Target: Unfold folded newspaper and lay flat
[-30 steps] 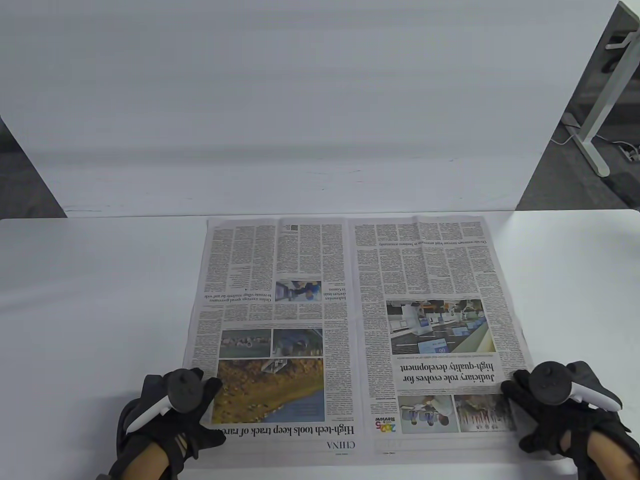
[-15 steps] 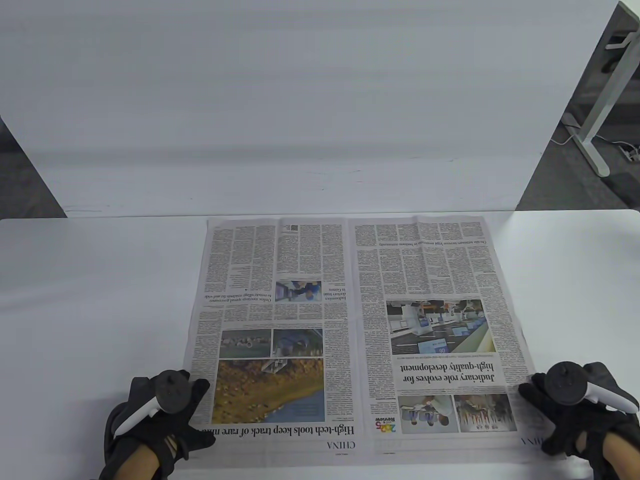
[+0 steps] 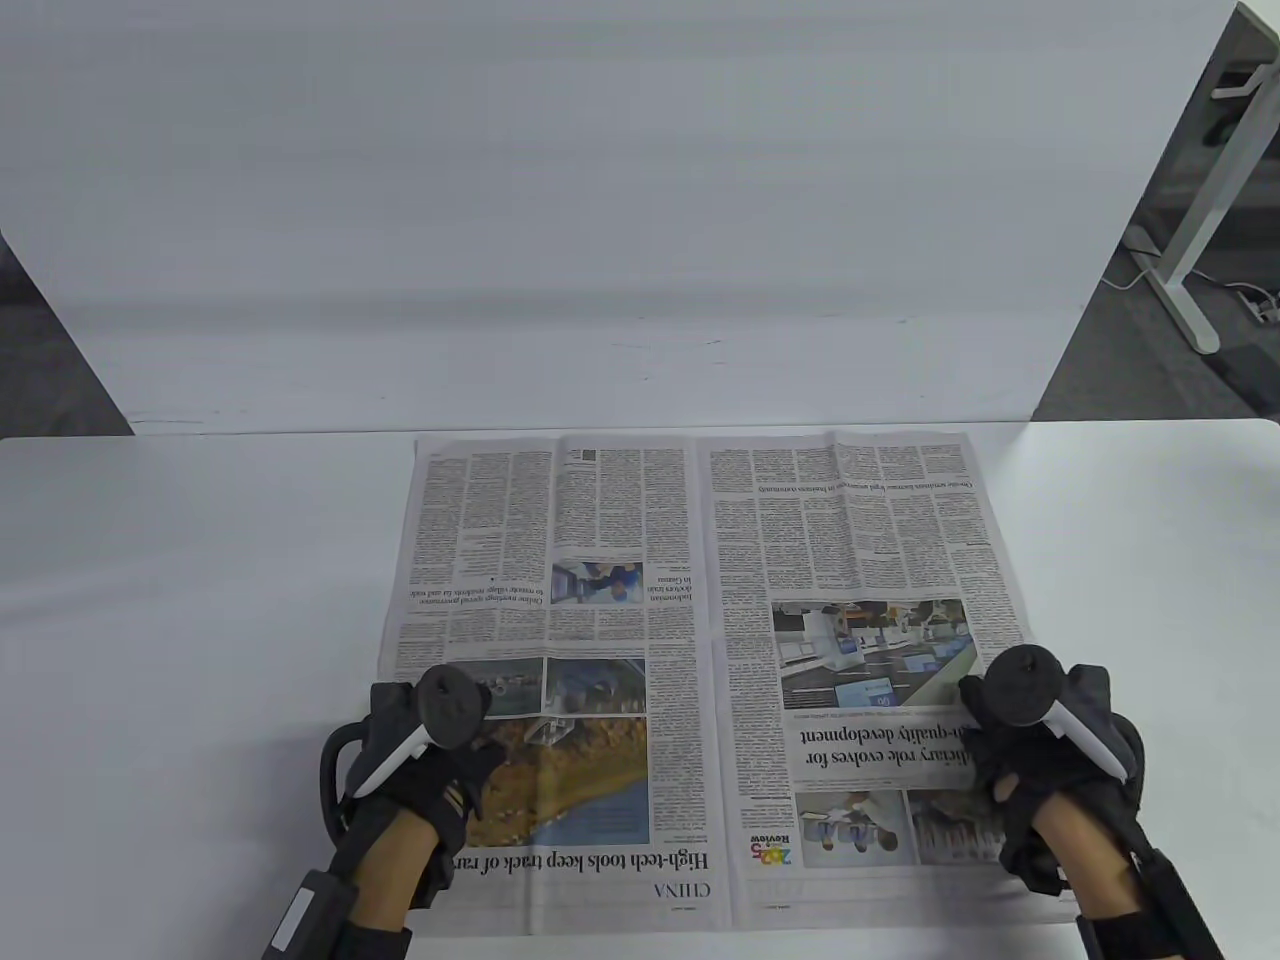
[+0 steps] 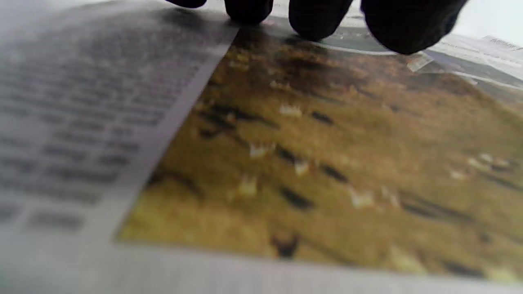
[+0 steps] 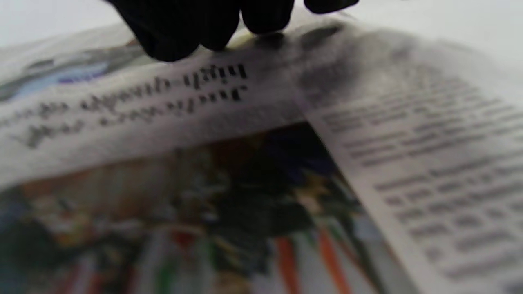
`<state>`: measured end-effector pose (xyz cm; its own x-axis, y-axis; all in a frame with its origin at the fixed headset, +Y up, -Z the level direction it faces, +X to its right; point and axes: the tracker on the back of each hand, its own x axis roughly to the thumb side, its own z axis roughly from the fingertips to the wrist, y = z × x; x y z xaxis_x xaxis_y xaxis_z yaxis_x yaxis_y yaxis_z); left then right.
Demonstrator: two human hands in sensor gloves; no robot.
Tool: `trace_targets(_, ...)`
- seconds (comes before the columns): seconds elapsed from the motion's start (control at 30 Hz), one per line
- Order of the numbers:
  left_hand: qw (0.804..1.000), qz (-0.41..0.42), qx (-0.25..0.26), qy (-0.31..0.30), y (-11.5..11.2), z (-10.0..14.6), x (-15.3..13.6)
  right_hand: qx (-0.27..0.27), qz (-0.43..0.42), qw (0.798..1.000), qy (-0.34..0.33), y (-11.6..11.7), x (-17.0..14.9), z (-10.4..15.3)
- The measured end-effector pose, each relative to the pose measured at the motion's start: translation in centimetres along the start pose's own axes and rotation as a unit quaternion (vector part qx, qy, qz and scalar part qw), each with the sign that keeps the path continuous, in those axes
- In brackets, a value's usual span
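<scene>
The newspaper (image 3: 700, 600) lies opened out as a two-page spread on the white table (image 3: 200, 600), with a centre crease and faint fold lines. My left hand (image 3: 470, 745) rests on the left page over the yellow landscape photo. Its fingertips (image 4: 314, 20) touch the paper (image 4: 310, 163) in the left wrist view. My right hand (image 3: 985, 760) rests on the right page near its right edge, by the headline. Its fingertips (image 5: 184, 28) press the paper (image 5: 245, 183) in the right wrist view, where the sheet bulges slightly. Neither hand grips anything.
A white backdrop board (image 3: 600, 250) stands along the table's far edge, right behind the newspaper's far edge. A white desk leg (image 3: 1190, 250) and cables stand on the floor at the far right. The paper's near edge lies close to the table's front edge.
Both hands moved from the paper's near corners inward and away from me, onto the pages. The newspaper stays spread in the same place.
</scene>
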<state>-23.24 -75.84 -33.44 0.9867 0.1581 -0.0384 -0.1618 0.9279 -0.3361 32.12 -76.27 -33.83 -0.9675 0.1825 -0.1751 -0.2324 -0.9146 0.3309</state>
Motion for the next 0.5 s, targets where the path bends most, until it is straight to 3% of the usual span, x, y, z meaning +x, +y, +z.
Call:
trace_targets(0.27,1.000,0.028,0.011,0.008,1.2,1.5,-0.6,0.025,0.001,1.000,0.006,-0.7,0.2,1.5)
trace_targets(0.4,0.999,0.012,-0.031,0.042,1.2,3.5,-0.2,0.069,0.023,0.997,0.015,-0.6,1.2,3.3)
trace_targets(0.5,0.999,0.006,-0.010,0.046,1.1,4.0,0.1,0.070,0.048,0.996,0.026,-0.3,1.8,3.7)
